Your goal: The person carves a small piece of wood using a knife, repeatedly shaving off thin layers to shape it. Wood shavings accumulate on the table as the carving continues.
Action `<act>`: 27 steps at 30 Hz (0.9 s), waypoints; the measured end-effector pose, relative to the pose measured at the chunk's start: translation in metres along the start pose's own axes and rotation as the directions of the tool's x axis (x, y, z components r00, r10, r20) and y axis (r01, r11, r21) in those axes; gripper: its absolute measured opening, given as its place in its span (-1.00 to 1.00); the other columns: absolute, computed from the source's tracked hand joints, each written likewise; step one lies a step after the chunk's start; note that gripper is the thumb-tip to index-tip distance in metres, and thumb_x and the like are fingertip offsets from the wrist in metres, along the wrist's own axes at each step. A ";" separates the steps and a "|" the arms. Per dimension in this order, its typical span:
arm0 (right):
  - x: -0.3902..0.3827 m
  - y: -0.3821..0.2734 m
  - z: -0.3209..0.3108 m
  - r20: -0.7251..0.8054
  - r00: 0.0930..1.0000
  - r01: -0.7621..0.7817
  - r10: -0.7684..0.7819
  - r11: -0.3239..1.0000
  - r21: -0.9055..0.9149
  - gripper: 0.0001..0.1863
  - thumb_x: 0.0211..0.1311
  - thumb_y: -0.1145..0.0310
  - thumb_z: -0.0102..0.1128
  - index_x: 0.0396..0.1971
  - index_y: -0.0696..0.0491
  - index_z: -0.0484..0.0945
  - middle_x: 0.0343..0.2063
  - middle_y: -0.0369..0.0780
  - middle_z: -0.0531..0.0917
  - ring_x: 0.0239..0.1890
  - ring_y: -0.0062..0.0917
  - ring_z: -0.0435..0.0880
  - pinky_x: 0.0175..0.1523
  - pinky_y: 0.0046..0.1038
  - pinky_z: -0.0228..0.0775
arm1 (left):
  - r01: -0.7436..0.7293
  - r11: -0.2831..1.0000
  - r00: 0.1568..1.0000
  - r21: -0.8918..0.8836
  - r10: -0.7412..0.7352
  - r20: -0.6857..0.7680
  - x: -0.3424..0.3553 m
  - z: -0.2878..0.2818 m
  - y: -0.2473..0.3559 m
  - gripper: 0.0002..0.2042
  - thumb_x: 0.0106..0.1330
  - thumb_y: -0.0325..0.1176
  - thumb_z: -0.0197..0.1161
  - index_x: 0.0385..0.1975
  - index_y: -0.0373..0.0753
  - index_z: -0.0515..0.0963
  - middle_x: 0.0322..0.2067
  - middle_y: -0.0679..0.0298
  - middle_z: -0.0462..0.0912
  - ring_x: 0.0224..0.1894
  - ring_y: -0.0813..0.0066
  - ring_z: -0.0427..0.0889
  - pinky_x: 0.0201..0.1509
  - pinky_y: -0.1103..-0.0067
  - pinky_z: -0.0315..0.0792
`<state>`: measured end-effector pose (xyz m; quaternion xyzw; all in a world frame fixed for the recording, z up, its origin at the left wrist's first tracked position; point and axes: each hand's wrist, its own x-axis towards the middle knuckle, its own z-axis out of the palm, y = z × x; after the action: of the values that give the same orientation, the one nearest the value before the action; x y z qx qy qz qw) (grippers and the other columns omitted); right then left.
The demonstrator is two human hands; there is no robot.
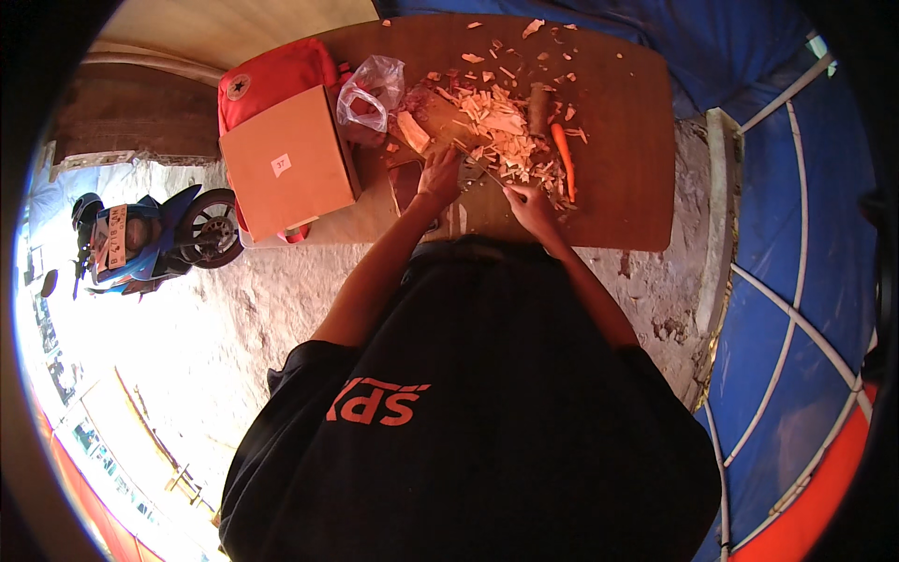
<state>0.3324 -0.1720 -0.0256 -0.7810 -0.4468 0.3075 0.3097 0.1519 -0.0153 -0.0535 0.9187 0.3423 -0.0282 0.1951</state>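
Observation:
At the near side of the brown table (623,159), my right hand (532,208) is closed around the handle end of a knife (487,172), whose thin blade points up and left. My left hand (440,175) lies just left of the blade, its fingers bunched together and pressed down; what is under them is hidden. A pale, thick chunk (412,131) rests beyond those fingertips. Past the blade spreads a heap of pale chopped pieces (501,117). An orange carrot (564,159) and a brown, rod-like piece (538,108) lie at the heap's right side.
A cardboard box (290,164) and a red bag (281,75) take up the table's left end, with a crumpled clear plastic bag (372,94) beside them. A dark flat object (405,183) lies by my left wrist. A blue motorbike (154,234) stands at the left.

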 end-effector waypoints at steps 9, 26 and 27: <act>0.027 -0.005 0.003 -0.007 0.999 0.054 -0.054 0.997 0.058 -0.66 0.30 0.10 0.20 -0.16 0.05 0.71 -0.33 -0.07 0.73 -0.28 -0.28 0.75 -0.21 -0.34 0.51 | -0.016 1.000 1.000 -0.020 0.016 0.007 -0.002 -0.007 0.001 -0.28 -0.05 -0.49 0.28 0.26 -0.34 0.29 0.34 0.05 0.21 0.42 0.14 0.14 0.47 0.24 0.04; 0.032 -0.026 0.022 0.065 0.997 -0.041 0.042 0.999 -0.014 -0.63 0.33 0.09 0.16 -0.11 0.07 0.68 -0.29 -0.06 0.73 -0.23 -0.26 0.74 -0.14 -0.36 0.51 | -0.017 0.999 1.000 0.047 0.018 -0.026 -0.003 -0.001 0.003 -0.32 -0.07 -0.46 0.30 0.19 -0.36 0.35 0.26 0.05 0.28 0.40 0.13 0.17 0.45 0.23 0.08; 0.035 -0.025 0.022 0.061 0.998 -0.023 0.023 1.000 -0.013 -0.63 0.33 0.09 0.16 -0.11 0.06 0.69 -0.29 -0.06 0.73 -0.23 -0.26 0.74 -0.14 -0.36 0.51 | -0.008 0.998 1.000 0.054 0.008 0.001 -0.002 -0.002 0.002 -0.33 -0.06 -0.46 0.29 0.19 -0.35 0.35 0.26 0.05 0.28 0.40 0.12 0.17 0.45 0.23 0.08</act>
<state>0.3173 -0.1262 -0.0279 -0.7782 -0.4489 0.3321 0.2874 0.1516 -0.0177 -0.0504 0.9251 0.3375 -0.0369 0.1703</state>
